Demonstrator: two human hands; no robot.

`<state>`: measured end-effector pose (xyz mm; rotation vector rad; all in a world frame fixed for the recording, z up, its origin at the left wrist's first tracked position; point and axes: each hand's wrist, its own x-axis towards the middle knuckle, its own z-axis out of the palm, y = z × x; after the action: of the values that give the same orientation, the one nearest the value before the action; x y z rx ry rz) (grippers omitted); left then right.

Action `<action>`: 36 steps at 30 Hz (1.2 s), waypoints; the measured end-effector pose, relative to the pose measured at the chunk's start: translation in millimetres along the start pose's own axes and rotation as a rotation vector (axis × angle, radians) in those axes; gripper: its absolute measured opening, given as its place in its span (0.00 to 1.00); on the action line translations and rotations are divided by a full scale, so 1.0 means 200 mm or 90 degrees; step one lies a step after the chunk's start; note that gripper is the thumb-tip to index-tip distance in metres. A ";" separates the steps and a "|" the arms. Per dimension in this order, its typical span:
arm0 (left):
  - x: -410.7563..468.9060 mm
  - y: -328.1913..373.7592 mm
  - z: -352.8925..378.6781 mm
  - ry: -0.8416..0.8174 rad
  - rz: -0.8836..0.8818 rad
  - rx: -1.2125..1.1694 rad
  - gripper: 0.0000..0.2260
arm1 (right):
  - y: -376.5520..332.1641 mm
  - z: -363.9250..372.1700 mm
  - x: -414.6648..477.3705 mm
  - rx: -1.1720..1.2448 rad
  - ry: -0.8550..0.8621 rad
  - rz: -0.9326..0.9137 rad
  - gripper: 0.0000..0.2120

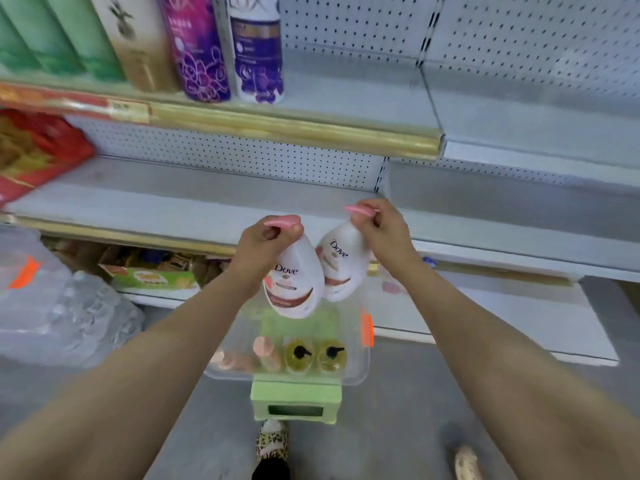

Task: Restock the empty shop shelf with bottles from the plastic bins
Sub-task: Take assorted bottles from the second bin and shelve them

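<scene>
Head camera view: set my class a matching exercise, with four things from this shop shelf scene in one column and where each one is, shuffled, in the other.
Things
1. white Lux bottle
2. right Dove bottle
3. yellow pump bottles
4. green stool

Places
A. under the clear bin
B. on the upper shelf
C. in the right hand
D. inside the clear bin

Pairs: 1-B, 2-C, 3-D, 4-A

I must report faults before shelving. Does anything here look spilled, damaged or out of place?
Nothing stands out. The left hand and right hand grip the left bottle and right bottle by their pink tops, tilted above the clear bin; no spill shows.
</scene>
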<state>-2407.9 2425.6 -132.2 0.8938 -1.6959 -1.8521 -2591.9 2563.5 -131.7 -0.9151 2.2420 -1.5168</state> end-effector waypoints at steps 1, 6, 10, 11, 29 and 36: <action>-0.03 0.07 -0.01 0.017 0.006 -0.006 0.09 | -0.07 -0.03 0.02 0.015 -0.004 -0.010 0.10; -0.14 0.37 -0.02 0.060 0.075 -0.053 0.09 | -0.46 -0.15 0.15 0.056 -0.002 -0.126 0.10; -0.14 0.55 -0.06 0.067 0.101 -0.069 0.10 | -0.78 -0.23 0.27 0.055 -0.022 -0.190 0.13; -0.12 0.59 -0.08 0.073 0.107 -0.071 0.10 | -0.85 -0.24 0.31 0.056 -0.029 -0.203 0.12; 0.53 0.93 -0.39 0.009 0.107 -0.065 0.10 | -1.26 -0.02 1.16 -0.030 -0.020 -0.216 0.10; 0.58 0.91 -0.36 0.047 0.104 -0.079 0.12 | -1.16 0.01 1.24 -0.035 -0.101 -0.206 0.09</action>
<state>-2449.5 2270.2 27.8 0.7419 -1.5437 -1.7726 -2699.8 2345.0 105.2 -1.4193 2.1080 -1.4508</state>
